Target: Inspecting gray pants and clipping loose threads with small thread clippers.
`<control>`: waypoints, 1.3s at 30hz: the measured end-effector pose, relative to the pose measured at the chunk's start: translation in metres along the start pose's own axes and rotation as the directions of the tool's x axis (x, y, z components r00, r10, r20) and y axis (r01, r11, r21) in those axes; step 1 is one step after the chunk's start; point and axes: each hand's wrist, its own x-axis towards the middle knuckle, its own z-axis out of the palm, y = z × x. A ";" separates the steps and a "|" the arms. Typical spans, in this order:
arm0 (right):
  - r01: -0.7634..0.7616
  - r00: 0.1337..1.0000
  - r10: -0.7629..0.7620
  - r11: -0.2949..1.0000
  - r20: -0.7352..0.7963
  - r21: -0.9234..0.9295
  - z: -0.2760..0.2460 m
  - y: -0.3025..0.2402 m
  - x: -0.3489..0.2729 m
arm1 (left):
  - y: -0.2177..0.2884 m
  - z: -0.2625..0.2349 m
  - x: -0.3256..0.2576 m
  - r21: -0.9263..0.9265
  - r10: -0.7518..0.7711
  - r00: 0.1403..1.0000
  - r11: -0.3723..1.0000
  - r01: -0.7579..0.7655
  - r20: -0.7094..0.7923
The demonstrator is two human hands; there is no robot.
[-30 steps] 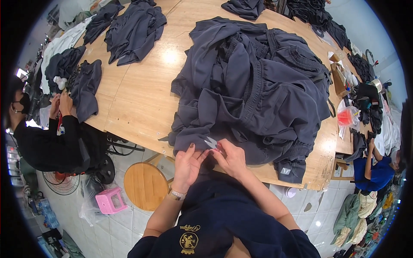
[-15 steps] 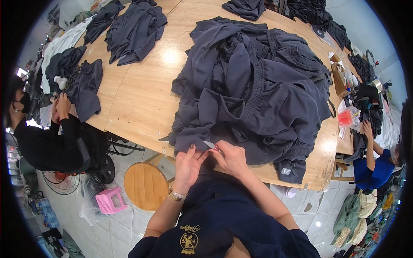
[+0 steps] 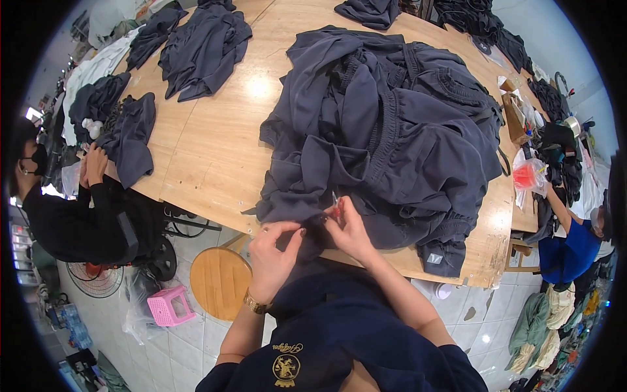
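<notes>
A large heap of dark grey garments (image 3: 424, 137) with gathered elastic waistbands lies on the table in front of me. At its near edge my left hand (image 3: 273, 253) bends over a fold of grey cloth (image 3: 287, 208), thumb and forefinger closed at the fabric. My right hand (image 3: 351, 234) is closed around small red-handled snips (image 3: 337, 208), whose pointed metal tip sticks up past the fingers. The right thumb also touches the cloth, close beside the left fingertips. The fingers partly cover the snips.
More dark garments (image 3: 204, 52) lie on the wooden table (image 3: 222, 140). A person in black (image 3: 78, 222) sits at left, another in blue (image 3: 571, 251) works at right. A round wooden stool (image 3: 220, 283) and a pink plastic stool (image 3: 171, 306) stand on the floor.
My left hand has turned from palm up to palm down and closed on the cloth. The snips in my right hand have swung from pointing left to pointing up.
</notes>
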 end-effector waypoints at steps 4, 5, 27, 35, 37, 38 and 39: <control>-0.054 0.996 0.041 0.984 0.080 0.172 -0.009 -0.015 0.000 | -0.006 0.003 0.011 0.175 0.291 0.943 0.949 -0.262 -0.165; -0.079 0.991 0.051 0.967 0.120 0.242 -0.012 -0.019 0.000 | -0.005 0.005 0.013 0.177 0.250 0.960 0.958 -0.226 -0.126; -0.231 0.969 0.158 0.850 0.189 0.474 -0.026 -0.029 0.001 | -0.016 0.027 0.027 -0.707 -0.063 0.967 0.671 0.223 0.245; 0.101 0.992 -0.102 0.995 -0.072 -0.022 -0.035 -0.040 0.001 | -0.010 0.024 0.030 -0.783 -0.087 0.954 0.552 0.287 0.288; 0.045 0.999 -0.047 0.997 -0.024 -0.063 -0.043 -0.053 -0.001 | -0.009 0.022 0.031 -0.787 -0.078 0.957 0.552 0.276 0.280; 0.046 0.999 -0.047 0.997 -0.023 -0.062 -0.046 -0.060 -0.002 | -0.009 0.021 0.032 -0.785 -0.084 0.953 0.548 0.288 0.291; 0.011 0.997 0.004 0.982 0.078 -0.187 -0.049 -0.065 -0.003 | -0.009 0.020 0.032 -0.783 -0.090 0.949 0.544 0.301 0.302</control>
